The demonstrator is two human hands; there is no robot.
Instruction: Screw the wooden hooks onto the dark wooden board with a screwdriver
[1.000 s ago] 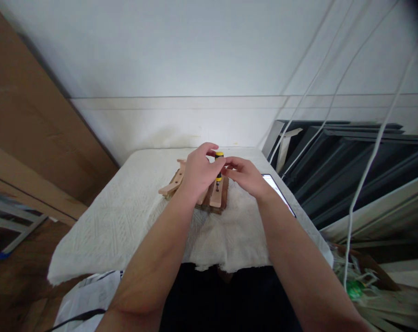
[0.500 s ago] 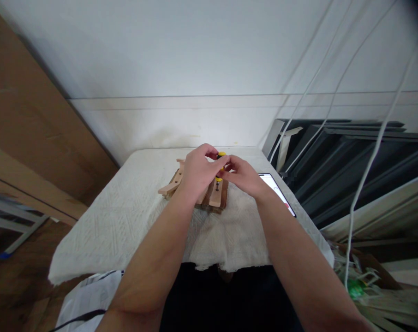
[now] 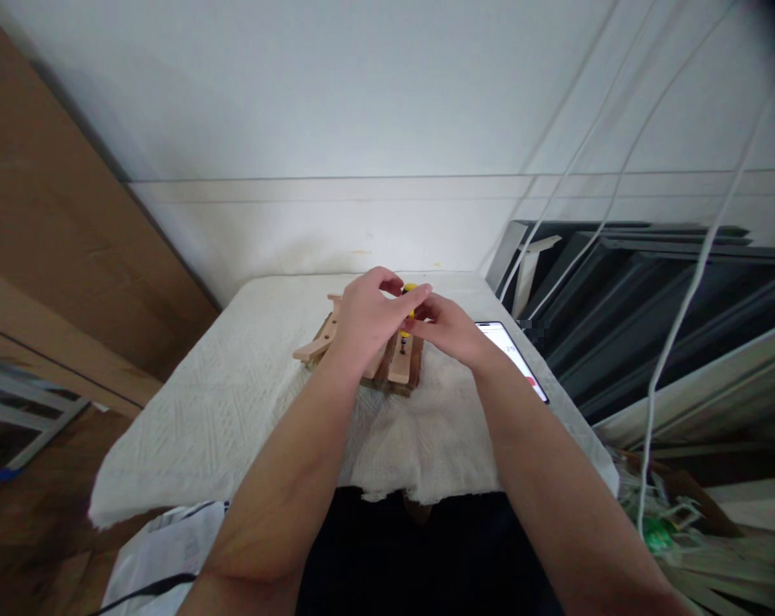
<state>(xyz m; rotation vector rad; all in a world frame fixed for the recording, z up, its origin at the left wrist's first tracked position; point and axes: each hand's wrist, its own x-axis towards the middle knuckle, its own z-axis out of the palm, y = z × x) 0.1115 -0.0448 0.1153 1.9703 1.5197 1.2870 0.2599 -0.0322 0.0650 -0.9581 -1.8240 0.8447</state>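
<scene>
A short yellow-and-black screwdriver [image 3: 406, 331] stands roughly upright over a pale wooden piece [image 3: 399, 370]. Its shaft points down at a dark screw or hole there; I cannot tell if the tip touches. My left hand [image 3: 369, 315] is closed round the handle from the left, thumb stretched across its upper part. From the right, my right hand [image 3: 450, 329] grips the same handle with bent fingers. Under the piece lies a brown, rough-edged wooden board [image 3: 380, 376]. Another pale wooden piece [image 3: 316, 349] with dark holes sits at its left end, partly covered by my left hand.
A white cloth [image 3: 221, 411] covers the table. Right of my right hand lies a phone [image 3: 522, 364] with a lit screen. Dark panels [image 3: 670, 316] and a hanging white cable [image 3: 679, 329] are at the right. Large brown boards [image 3: 73, 197] lean at the left.
My left thumb has stretched farther right over the screwdriver handle. My right fingers have shifted slightly round it. The wooden pieces stay in place.
</scene>
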